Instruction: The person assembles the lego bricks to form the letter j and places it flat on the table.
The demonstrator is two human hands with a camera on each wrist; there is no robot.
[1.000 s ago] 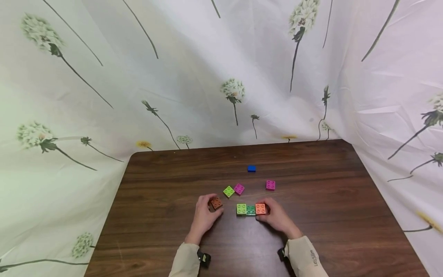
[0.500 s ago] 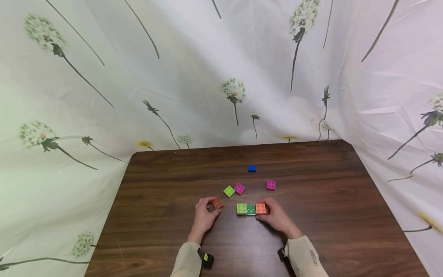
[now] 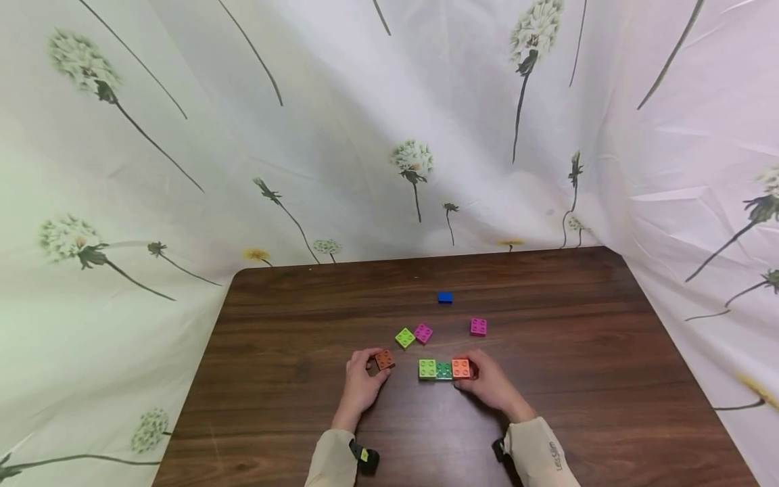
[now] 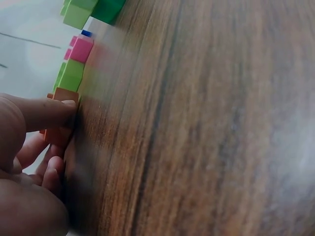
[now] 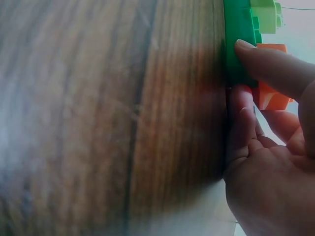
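Note:
My left hand (image 3: 361,384) pinches a brown toy building brick (image 3: 385,360) between thumb and fingers, down at the tabletop. In the left wrist view the thumb lies against the side of this brown brick (image 4: 63,132). My right hand (image 3: 491,383) holds the right end of a joined block piece. Its base is a long dark green brick (image 3: 443,370), with a light green brick (image 3: 427,368) on the left end and an orange brick (image 3: 460,368) on the right. In the right wrist view my thumb presses the green base (image 5: 238,64), beside the orange brick (image 5: 273,98).
Beyond the hands, a lime green brick (image 3: 405,338) lies next to a magenta brick (image 3: 423,333). Another magenta brick (image 3: 478,327) lies further right, and a blue brick (image 3: 445,297) farther back. The dark wooden table (image 3: 292,304) ends at a flower-printed curtain (image 3: 341,169).
My left wrist has shifted slightly right, and the brown brick has turned a little in its fingers. The right hand and the joined piece stay in place.

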